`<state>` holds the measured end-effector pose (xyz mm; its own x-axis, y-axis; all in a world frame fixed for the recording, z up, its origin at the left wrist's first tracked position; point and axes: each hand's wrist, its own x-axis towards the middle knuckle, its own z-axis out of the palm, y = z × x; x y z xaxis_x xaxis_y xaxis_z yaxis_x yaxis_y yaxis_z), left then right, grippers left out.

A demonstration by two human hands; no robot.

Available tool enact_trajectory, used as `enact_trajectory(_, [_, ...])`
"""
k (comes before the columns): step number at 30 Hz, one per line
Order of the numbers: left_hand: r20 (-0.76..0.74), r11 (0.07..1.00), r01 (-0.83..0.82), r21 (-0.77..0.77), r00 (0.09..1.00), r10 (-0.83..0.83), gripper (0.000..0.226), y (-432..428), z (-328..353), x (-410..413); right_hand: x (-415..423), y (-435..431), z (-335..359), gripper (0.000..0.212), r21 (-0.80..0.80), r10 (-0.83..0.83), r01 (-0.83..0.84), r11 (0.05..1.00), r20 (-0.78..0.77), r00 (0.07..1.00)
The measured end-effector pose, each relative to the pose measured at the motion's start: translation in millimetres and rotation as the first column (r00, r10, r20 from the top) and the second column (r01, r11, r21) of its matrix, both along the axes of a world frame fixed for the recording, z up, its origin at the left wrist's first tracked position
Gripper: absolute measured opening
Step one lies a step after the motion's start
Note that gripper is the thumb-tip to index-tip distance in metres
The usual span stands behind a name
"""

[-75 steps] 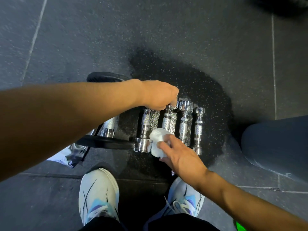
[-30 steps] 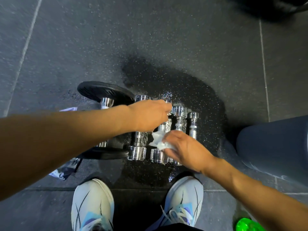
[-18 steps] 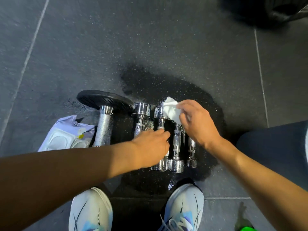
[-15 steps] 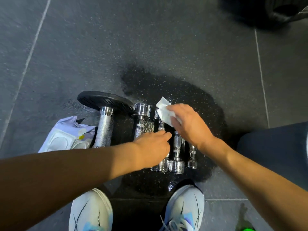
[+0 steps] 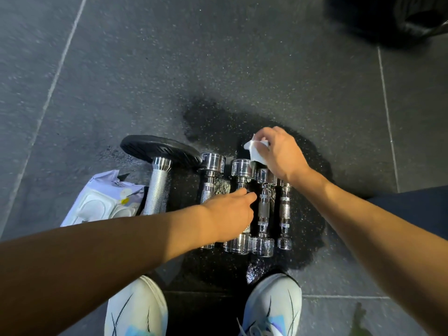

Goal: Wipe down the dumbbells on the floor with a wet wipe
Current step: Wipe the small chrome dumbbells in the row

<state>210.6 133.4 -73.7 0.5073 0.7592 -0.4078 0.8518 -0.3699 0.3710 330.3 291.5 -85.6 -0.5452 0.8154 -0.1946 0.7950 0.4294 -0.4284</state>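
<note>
Mid-task, judging by the scene: four small chrome dumbbells lie side by side at centre frame on a dark wet patch of the speckled rubber floor, so some wiping looks done, but I can't tell which pieces are finished. Right hand pinches a crumpled white wet wipe, fingers curled round it, at the far heads of the two right-hand dumbbells, just above centre. Left hand rests over the handle of the second small dumbbell from the left, likely steadying it; whether its fingers wrap the handle, can't tell, they're hidden under the hand. Left of the row: a bigger bar with a knurled steel handle and a black ribbed rubber plate, looks untouched. Probably left: handles, near heads, big bar. Heads are polished cylinders, handles knurled with ringed collars. Soft white wipe pack lies centre left. White shoes at bottom edge.
</note>
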Motion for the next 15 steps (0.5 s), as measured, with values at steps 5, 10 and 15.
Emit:
enact_trajectory(5, [0.032, 1.0, -0.002, -0.01, 0.999, 0.002, 0.026, 1.9, 3.7, -2.0, 5.9, -7.2, 7.6, 0.029, -0.156, -0.014, -0.004, 0.988, -0.115, 0.993])
enact_trajectory(10, [-0.016, 1.0, 0.009, 0.01, 1.0, -0.009, 0.013, 0.2, 3.0, 0.2, 9.6, -43.5, -1.5, 0.016, -0.057, 0.437, -0.441, 0.896, -0.068, 0.897])
enact_trajectory(15, [-0.023, 1.0, 0.015, -0.011, 1.0, -0.015, 0.011, -1.5, 4.2, 0.0, 4.5, -31.0, -5.3, 0.019, 0.02, 0.221, -0.22, 0.975, -0.074, 0.973])
